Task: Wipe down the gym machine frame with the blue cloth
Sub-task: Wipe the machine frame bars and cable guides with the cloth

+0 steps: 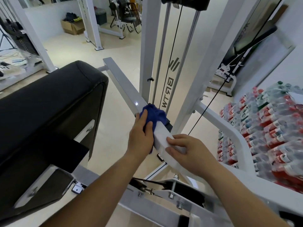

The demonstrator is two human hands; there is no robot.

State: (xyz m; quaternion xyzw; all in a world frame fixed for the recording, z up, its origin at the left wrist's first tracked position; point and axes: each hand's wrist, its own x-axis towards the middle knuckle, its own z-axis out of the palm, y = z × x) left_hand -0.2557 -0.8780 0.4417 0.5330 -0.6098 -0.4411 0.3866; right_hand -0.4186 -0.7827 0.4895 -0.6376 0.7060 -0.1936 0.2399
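Left hand (141,136) lies flat on the cloth (155,114), fingers nearly straight and close together, pressing it onto the bar (126,89). No pinch to be seen. The cloth is blue and bunched, sitting mid-frame on the bar's top and left face. Most of it sticks out at 12 o'clock from the fingertips, and a scrap shows under the heel of the palm at 6 o'clock.

Right hand (188,151) is at 4 o'clock from the cloth, lower on the same bar. Its fingers curl over the top face and the thumb is on the near face, so it grips the bar. The two hands are close but apart, with bare white bar between them.

The bar is white and slanted, running from 11 o'clock down to 5 o'clock. Upright (168,89) with black lettering stands at 12 o'clock, just behind the cloth, and a black cable (171,53) runs along it. Black pad (49,104) is at 9 o'clock. Wrapped bottle packs (270,128) are stacked at 3 o'clock.
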